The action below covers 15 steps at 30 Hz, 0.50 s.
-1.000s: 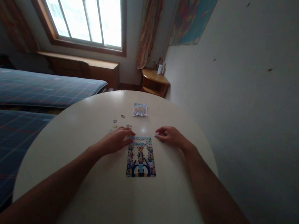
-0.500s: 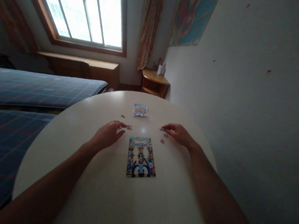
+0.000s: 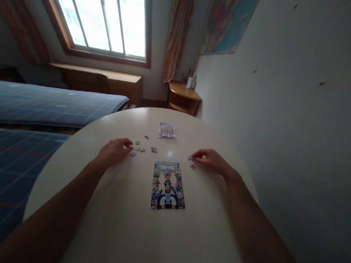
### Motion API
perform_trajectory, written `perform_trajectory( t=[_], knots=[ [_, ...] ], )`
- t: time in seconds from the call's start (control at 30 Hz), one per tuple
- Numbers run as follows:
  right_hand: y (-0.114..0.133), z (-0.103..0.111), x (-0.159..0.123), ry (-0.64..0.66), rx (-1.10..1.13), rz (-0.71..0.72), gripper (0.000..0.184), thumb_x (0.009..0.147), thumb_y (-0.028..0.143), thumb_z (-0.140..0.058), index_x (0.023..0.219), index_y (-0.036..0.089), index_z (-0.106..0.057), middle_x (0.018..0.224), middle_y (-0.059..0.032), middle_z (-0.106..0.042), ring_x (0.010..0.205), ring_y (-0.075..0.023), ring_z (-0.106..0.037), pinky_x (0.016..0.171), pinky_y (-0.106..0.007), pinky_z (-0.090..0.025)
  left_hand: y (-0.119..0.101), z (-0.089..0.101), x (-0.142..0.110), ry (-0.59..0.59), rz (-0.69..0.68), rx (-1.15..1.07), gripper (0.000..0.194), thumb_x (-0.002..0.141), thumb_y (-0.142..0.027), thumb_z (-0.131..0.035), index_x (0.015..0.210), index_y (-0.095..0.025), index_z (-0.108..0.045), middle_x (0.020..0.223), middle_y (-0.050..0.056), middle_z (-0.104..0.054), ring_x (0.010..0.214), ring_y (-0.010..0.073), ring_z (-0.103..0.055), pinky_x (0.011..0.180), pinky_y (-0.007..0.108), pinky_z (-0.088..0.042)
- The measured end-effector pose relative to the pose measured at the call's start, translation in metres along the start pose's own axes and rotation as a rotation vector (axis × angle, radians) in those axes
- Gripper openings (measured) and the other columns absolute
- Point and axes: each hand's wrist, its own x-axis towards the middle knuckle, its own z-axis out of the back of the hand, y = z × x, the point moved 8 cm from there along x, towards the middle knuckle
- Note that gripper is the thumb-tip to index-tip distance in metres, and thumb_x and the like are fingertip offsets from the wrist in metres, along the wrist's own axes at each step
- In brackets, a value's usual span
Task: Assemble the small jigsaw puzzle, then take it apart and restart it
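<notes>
Leftward, my left grip (image 3: 115,150) is drawing off the loose pieces (image 3: 143,150) it was partly covering half a second ago. I am keeping its thumb and fingertips slightly parted, nothing visible between them, left of the puzzle board (image 3: 168,187) and beyond its far edge. My right grip (image 3: 210,161) is reaching a small piece (image 3: 189,159) right of the board's far corner; I cannot tell whether it is pinching or just touching. Another piece (image 3: 193,167) is lying close by. Beyond the board, a picture card (image 3: 166,130) is resting on the surface (image 3: 158,240).
</notes>
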Motion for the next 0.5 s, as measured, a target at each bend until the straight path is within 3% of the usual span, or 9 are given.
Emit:
perform_trajectory(
  t=[0.2, 0.3, 0.5],
  knots=[
    [-0.021, 0.014, -0.003, -0.090, -0.149, -0.077, 0.028, 0.076, 0.034, -0.073, 0.098, 0.018, -0.076, 0.094, -0.0088, -0.069, 0.078, -0.0181, -0.061, 0.072, -0.029, -0.047, -0.008, -0.006, -0.003, 0.036, 0.004, -0.002, 0.033, 0.086, -0.041, -0.052, 0.109, -0.023, -0.068, 0.099, 0.005, -0.074, 0.088, 0.0213, -0.069, 0.075, 0.029, -0.049],
    [-0.032, 0.013, -0.004, -0.035, -0.150, -0.119, 0.032, 0.074, 0.037, -0.074, 0.098, 0.017, -0.075, 0.093, -0.0090, -0.067, 0.079, -0.0188, -0.061, 0.072, -0.029, -0.046, -0.007, -0.009, -0.003, 0.055, 0.014, -0.010, 0.034, 0.086, -0.039, -0.053, 0.112, -0.023, -0.068, 0.100, 0.006, -0.074, 0.089, 0.0213, -0.069, 0.076, 0.029, -0.049],
    [-0.027, 0.008, -0.003, -0.001, -0.151, -0.144, 0.030, 0.074, 0.034, -0.071, 0.098, 0.016, -0.074, 0.095, -0.0098, -0.067, 0.081, -0.0196, -0.061, 0.073, -0.029, -0.046, -0.004, -0.015, 0.000, 0.076, 0.038, -0.029, 0.034, 0.087, -0.040, -0.054, 0.113, -0.023, -0.068, 0.102, 0.006, -0.074, 0.090, 0.0213, -0.068, 0.075, 0.028, -0.048]
  ],
)
